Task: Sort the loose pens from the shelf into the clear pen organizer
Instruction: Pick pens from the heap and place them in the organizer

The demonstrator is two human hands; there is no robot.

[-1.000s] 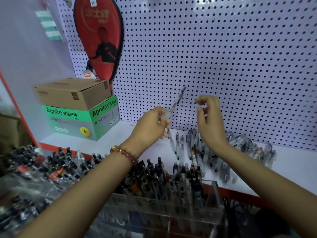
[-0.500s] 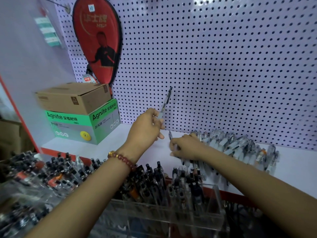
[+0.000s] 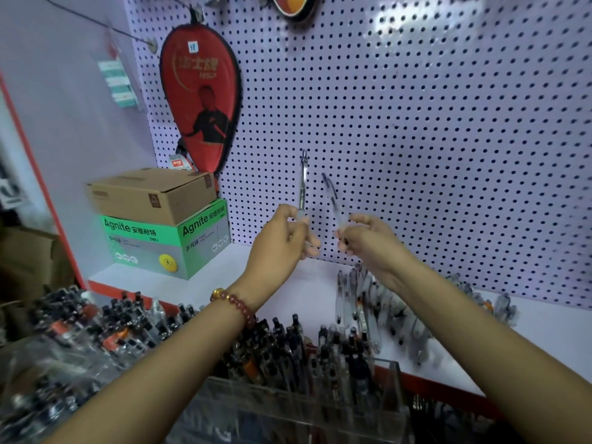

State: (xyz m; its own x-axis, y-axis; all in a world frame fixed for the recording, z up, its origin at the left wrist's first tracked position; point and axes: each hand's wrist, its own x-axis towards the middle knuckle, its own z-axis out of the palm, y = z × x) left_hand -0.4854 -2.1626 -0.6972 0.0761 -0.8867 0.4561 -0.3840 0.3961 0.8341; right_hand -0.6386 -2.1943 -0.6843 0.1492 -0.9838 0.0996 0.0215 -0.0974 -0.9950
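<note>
Below, organizer (image 3: 391, 381) full of pens (image 3: 290, 342)

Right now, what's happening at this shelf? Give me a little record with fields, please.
Left hand: holds first pen, roughly upright
Right hand: holds second pen, top leaning left, apart from the first
Loose pens: a pile lying on the white shelf, below the right wrist
Clear organizer: nearest the camera, crowded with standing pens
Progress: both held pens are in the air, neither in the organizer
Backdrop: pegboard with a hanging red paddle case
Far left: cardboard box stacked on green box
</note>
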